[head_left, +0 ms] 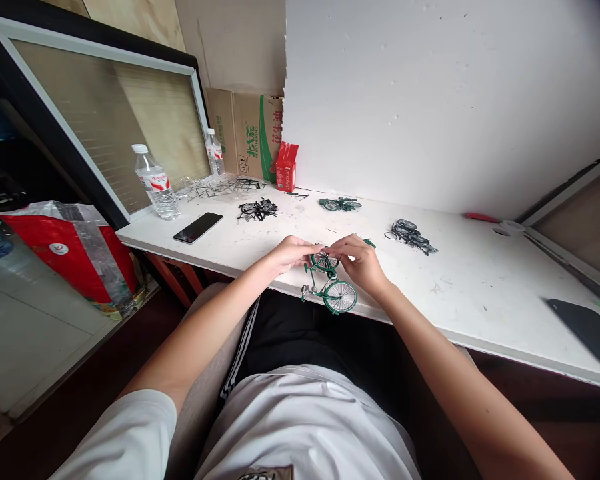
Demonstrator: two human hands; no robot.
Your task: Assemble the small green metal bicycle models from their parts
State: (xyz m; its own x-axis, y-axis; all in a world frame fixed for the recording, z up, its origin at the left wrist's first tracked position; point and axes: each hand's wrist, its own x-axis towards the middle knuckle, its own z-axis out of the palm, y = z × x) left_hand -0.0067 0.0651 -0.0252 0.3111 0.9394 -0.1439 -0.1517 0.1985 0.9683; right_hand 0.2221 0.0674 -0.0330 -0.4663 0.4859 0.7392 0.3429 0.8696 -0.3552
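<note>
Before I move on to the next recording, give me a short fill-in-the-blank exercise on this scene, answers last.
1. The left hand and right hand hold a miniature bicycle whose frame is ____.
2. Water bottles standing on the table number ____.
3. The phone near them lies on the person's ____ side.
4. The small carton by the large cardboard box is mainly ____.

Missing words: green; two; left; red.

green bicycle (325, 271), white table (470, 287)
</note>
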